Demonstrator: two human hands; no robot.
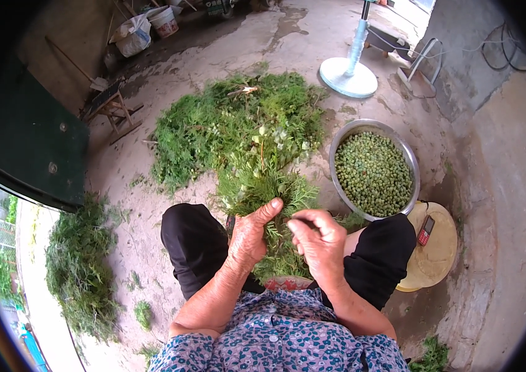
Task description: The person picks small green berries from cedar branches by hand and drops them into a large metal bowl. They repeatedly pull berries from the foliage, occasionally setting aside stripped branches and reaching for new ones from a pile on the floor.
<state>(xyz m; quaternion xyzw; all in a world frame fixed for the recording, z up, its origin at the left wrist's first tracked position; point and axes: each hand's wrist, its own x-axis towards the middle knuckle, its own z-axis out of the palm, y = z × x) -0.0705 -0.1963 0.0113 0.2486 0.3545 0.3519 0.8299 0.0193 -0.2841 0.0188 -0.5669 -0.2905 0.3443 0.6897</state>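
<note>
A leafy green sprig (261,183) is clasped in the left hand (250,234), its fingers (268,211) closed around it! Just beside it, the right hand (325,245) is held half curled, thumb and forefinger nearly together; whether anything is pinched there cannot be told. To the right, a metal basin (333,158) is filled with green cones (374,170); ahead, leafy branches (188,133) are spread on the floor (136,214).

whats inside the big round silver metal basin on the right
The round silver metal basin holds a wide heap of small roundish green fruits. The heap covers the basin's bottom, so that, and anything beneath the top layer, cannot be seen.
</note>
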